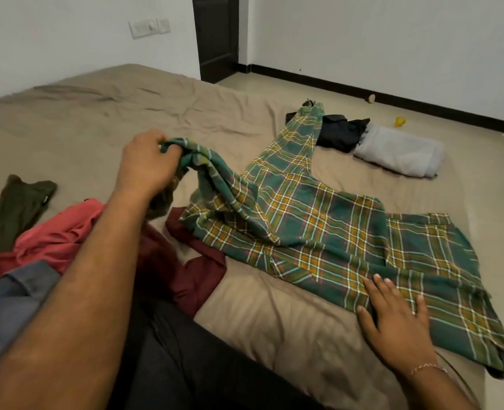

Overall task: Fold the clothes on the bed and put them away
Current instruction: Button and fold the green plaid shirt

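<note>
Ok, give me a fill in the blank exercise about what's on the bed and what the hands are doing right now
1. The left hand grips one ____ of the plaid shirt.
2. The right hand lies ____ on the shirt's lower part.
3. A folded grey garment rests beside a ____ one.
4. The bed wears a ____ sheet.

Missing words: sleeve; flat; black; tan

Matt woven plaid shirt

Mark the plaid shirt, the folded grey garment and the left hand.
plaid shirt point(319, 223): head view, flat middle panel.
folded grey garment point(398, 150): head view, top surface.
left hand point(147, 161): head view, back of the hand.
</note>
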Tool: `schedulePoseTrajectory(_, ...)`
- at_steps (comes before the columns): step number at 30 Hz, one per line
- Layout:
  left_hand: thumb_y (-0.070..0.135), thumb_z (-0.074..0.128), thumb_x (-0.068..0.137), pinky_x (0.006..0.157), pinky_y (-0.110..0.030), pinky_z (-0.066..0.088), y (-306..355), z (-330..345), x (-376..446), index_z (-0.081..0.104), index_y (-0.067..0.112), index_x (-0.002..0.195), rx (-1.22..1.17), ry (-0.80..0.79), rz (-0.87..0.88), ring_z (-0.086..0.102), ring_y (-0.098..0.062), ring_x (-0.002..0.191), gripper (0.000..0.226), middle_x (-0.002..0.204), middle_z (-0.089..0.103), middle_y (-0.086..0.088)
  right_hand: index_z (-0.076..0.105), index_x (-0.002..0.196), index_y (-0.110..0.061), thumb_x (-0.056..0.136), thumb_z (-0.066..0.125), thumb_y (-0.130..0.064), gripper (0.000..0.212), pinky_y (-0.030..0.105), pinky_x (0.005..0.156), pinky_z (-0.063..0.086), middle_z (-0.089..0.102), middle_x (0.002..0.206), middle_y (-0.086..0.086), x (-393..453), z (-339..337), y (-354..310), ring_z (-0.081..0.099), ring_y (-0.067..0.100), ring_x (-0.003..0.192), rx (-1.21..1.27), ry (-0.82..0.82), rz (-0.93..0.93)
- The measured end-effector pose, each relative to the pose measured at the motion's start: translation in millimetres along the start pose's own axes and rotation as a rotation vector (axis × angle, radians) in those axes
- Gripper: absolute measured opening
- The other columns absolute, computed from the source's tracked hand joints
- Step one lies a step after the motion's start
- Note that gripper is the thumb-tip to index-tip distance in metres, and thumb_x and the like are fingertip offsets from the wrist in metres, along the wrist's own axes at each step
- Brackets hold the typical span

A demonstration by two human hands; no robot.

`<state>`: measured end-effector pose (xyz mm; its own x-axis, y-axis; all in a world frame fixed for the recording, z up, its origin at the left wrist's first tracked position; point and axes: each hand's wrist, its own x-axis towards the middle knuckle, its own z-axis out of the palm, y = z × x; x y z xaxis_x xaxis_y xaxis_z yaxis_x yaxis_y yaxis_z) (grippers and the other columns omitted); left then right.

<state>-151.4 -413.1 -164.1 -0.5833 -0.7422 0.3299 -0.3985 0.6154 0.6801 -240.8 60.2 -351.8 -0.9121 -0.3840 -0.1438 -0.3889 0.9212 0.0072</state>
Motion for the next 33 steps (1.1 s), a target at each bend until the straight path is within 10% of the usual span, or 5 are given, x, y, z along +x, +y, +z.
schedulePoseTrajectory(7,0.016,0.056,0.095,0.069,-0.044,0.062,84.3,60.6,-147.4,0.069,0.005,0.106,-1.562,-0.05,-0.836,0.069,-0.03,0.068,0.02,0.091,0.069,-0.02,0.05,0.144,-0.037,0.089,0.064,-0.066,0.064,0.04,0.119,0.038,0.047,0.154,-0.017,-22.2,-9.6,-22.2,0.048,0.013,0.14,0.792,0.154,-0.097)
schedulePoseTrajectory(11,0.04,0.042,0.106,0.075,-0.053,0.062,125.2,124.6,-243.4,0.065,0.006,0.125,-1.503,-0.574,-1.218,0.069,-0.034,0.059,0.045,0.099,0.074,-0.022,0.065,0.131,-0.008,0.057,0.083,-0.079,0.104,0.036,0.088,0.06,0.071,0.126,0.012,-39.9,-26.2,-32.1,0.069,0.023,0.106,1.647,-0.178,-0.005)
schedulePoseTrajectory(21,0.016,0.064,0.095,0.084,-0.031,0.055,62.7,166.1,-223.8,0.065,0.029,0.103,-0.422,-0.545,-0.249,0.067,-0.015,0.093,0.015,0.101,0.069,0.005,0.059,0.113,-0.015,0.107,0.045,-0.027,0.019,0.046,0.074,0.057,0.069,0.115,0.017,-41.6,-44.8,26.9,0.073,0.036,0.098,2.146,0.134,0.779)
schedulePoseTrajectory(27,0.024,0.066,0.085,0.104,-0.047,0.044,20.5,153.5,-135.5,0.054,0.022,0.136,0.184,-0.252,0.24,0.046,-0.028,0.125,0.053,0.131,0.051,-0.006,0.057,0.115,-0.03,0.091,0.067,-0.009,0.034,0.04,0.081,0.054,0.067,0.109,0.013,-42.5,-47.6,47.4,0.065,0.031,0.094,1.112,0.674,0.565)
schedulePoseTrajectory(33,0.025,0.071,0.078,0.112,-0.051,0.039,-23.2,143.0,-88.5,0.036,0.023,0.153,0.625,-0.46,0.531,0.041,-0.033,0.14,0.083,0.151,0.042,-0.009,0.014,0.161,-0.031,0.084,0.081,-0.029,0.102,0.056,0.113,0.037,0.041,0.156,0.015,-10.5,-37.5,98.8,0.043,0.043,0.137,0.578,0.324,0.348)
